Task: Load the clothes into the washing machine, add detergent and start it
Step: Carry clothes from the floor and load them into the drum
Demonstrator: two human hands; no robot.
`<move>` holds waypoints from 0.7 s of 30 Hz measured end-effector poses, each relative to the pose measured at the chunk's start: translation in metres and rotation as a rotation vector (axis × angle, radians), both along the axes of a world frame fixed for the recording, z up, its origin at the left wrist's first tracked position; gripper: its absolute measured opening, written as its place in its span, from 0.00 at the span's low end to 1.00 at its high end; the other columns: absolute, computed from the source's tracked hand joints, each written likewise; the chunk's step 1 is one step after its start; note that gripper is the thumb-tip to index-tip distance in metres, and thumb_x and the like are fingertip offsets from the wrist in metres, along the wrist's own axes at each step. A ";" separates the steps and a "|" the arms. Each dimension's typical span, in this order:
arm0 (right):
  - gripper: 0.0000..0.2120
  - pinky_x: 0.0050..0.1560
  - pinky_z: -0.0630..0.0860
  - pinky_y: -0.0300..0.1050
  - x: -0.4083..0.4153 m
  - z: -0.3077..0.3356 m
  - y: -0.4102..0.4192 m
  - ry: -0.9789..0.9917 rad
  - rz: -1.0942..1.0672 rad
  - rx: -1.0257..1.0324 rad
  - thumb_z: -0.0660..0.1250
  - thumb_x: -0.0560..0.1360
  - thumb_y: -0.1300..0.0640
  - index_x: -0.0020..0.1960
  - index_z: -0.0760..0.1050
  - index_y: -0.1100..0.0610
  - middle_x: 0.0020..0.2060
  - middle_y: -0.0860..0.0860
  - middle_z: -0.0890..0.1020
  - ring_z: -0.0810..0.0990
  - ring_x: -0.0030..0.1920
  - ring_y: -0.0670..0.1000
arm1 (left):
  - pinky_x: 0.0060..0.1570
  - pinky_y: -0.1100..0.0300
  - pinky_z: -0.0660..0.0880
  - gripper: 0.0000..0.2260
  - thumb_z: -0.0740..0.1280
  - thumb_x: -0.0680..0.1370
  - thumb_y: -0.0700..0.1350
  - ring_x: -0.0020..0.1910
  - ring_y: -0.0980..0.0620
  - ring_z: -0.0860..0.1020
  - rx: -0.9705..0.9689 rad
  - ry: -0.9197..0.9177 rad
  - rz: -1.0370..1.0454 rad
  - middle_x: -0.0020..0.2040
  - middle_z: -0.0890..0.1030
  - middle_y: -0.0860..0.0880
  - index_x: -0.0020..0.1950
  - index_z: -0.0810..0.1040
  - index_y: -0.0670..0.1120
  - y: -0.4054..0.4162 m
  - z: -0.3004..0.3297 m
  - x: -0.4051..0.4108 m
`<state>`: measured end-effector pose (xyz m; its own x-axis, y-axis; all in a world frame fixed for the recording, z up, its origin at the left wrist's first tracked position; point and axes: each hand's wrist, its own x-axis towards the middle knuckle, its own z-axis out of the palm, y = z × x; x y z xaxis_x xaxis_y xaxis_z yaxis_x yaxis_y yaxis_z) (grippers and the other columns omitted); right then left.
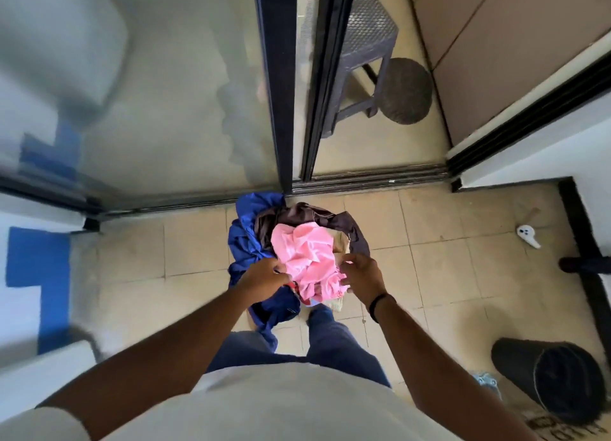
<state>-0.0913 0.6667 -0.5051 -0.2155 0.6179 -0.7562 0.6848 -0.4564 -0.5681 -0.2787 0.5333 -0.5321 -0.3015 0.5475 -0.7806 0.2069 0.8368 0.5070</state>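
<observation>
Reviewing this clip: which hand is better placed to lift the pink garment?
Probably the right hand: its fingers rest against the pink garment, while the left hand is clenched at the blue cloth beside it.

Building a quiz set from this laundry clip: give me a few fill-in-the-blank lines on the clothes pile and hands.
1. The garment on top of the pile is coloured ____.
2. The black band sits on the person's ____ wrist.
3. The blue garment lies on the ____ side of the pile, the person's own.
4. The dark bin at the lower right lies on its ____.

Missing words: pink; right; left; side
</observation>
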 end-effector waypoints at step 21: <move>0.21 0.48 0.71 0.46 -0.040 -0.147 0.137 -0.366 0.720 -0.026 0.69 0.75 0.43 0.55 0.77 0.61 0.52 0.61 0.81 0.79 0.57 0.62 | 0.46 0.59 0.75 0.09 0.69 0.78 0.46 0.49 0.51 0.81 -0.190 -0.018 0.221 0.54 0.84 0.47 0.57 0.82 0.47 0.062 -0.069 0.016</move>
